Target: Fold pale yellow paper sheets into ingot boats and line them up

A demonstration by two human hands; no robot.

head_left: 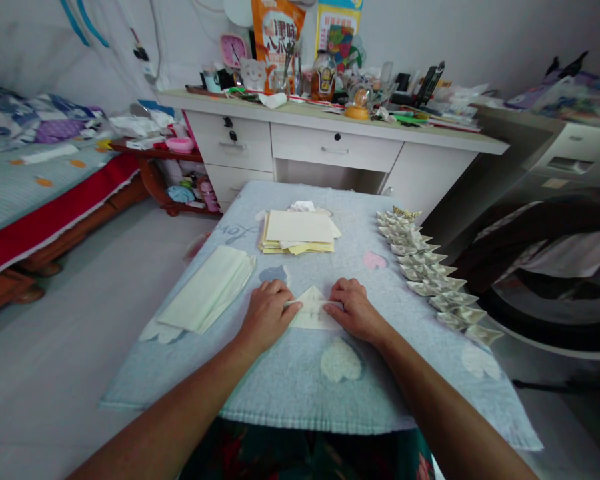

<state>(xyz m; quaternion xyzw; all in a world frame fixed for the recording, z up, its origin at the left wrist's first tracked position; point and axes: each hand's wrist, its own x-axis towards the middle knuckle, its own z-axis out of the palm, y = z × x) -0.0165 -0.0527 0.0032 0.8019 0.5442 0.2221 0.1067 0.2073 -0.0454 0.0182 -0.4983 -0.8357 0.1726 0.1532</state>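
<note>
A partly folded sheet of pale paper (313,315) lies on the cloth-covered table in front of me, its pointed top facing away. At its left end, my left hand (270,310) pinches the paper's edge between thumb and fingers. My right hand (354,308) grips the opposite edge in the same way. Beyond the hands is a stack of cream and yellow paper (300,230). Larger folded pale sheets (205,287) lie to the left. Several folded paper boats (425,267) form a long row along the table's right side.
A light blue cloth with heart shapes covers the table (380,393). Behind it stands a white desk (337,143) crowded with jars, bags and a pink clock (233,51). A bed (55,180) is at left, a washing machine (560,220) at right.
</note>
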